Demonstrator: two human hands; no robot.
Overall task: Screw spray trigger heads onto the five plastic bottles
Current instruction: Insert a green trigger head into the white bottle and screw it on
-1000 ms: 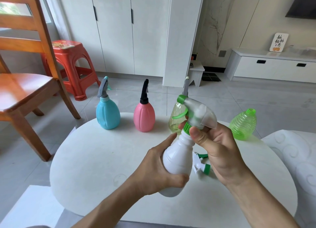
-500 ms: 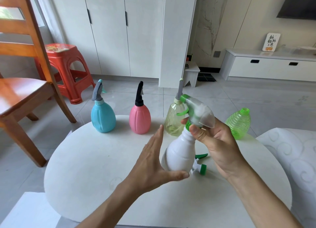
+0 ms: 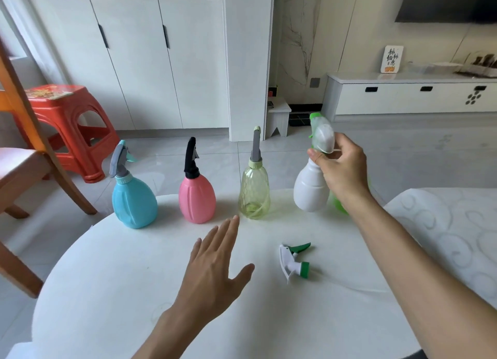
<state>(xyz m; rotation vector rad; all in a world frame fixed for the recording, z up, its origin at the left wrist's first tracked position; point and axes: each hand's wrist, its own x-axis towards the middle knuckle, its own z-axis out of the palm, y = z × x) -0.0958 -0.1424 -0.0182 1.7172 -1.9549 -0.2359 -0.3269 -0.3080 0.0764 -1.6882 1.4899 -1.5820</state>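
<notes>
A round white tabletop (image 3: 107, 291) stands on pale floor tiles before white cabinet doors (image 3: 139, 62); a small sign (image 3: 391, 59) bears characters too small to read. The right hand (image 3: 341, 167) grips the opaque white plastic bottle (image 3: 309, 189) by its neck, at the table's far edge, trigger fitted. The left hand (image 3: 212, 272) hovers flat, fingers spread. A loose white-and-green trigger head (image 3: 293, 262) lies between the hands.

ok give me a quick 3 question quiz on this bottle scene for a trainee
1. True or false: the left hand holds a bottle.
2. Which bottle does the right hand grip at the neck? A blue B pink C white
3. Fill in: the loose trigger head lies on the ____.

Key: 1 false, it is open and holds nothing. 2 C, the white bottle. 3 table.
</notes>
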